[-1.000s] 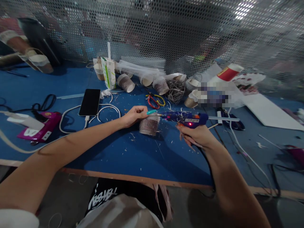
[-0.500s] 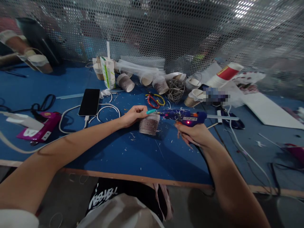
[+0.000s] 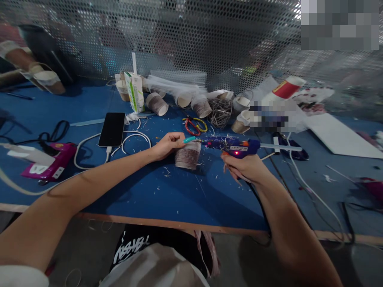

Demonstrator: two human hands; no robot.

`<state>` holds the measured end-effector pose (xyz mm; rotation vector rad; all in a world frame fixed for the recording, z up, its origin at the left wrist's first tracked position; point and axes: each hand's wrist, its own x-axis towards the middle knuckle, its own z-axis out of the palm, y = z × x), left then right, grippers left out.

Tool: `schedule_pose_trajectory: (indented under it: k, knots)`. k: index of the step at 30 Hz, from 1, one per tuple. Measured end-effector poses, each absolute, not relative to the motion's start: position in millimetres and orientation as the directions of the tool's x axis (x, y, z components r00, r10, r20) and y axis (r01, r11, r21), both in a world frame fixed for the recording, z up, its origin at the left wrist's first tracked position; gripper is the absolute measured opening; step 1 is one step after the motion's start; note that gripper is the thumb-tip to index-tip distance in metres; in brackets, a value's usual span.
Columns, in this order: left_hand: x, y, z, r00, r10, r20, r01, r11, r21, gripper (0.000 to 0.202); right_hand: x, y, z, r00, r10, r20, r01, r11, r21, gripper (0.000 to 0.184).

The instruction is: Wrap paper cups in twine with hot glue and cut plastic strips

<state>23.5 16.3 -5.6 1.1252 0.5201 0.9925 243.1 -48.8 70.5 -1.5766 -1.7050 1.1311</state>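
Just right of my left grip (image 3: 170, 146), which is closed on its upper edge, the cord-wrapped cup (image 3: 187, 157) sits on the table (image 3: 167, 199). My right grip (image 3: 239, 164) holds the blue glue gun (image 3: 247, 147), nozzle pointing left to the cup's rim. Almost nothing has shifted this past second, so I judge the work remains at that rim.
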Motion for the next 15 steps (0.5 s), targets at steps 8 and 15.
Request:
schedule_pose_trajectory:
  k: [8,15]
  knots:
    - [24.6,18.6,-8.7,0.432,0.895,0.111,-0.425,0.094,0.900,0.047,253.1,-59.9,57.4,-0.182,0.920,0.347,0.737,0.361,-0.572,0.027]
    - [25.9,18.5,-7.2,0.442,0.892,0.097,-0.427,0.114,0.897,0.049,247.8,-69.5,53.9,-0.644,0.592,0.484,0.708,0.701,0.085,0.015]
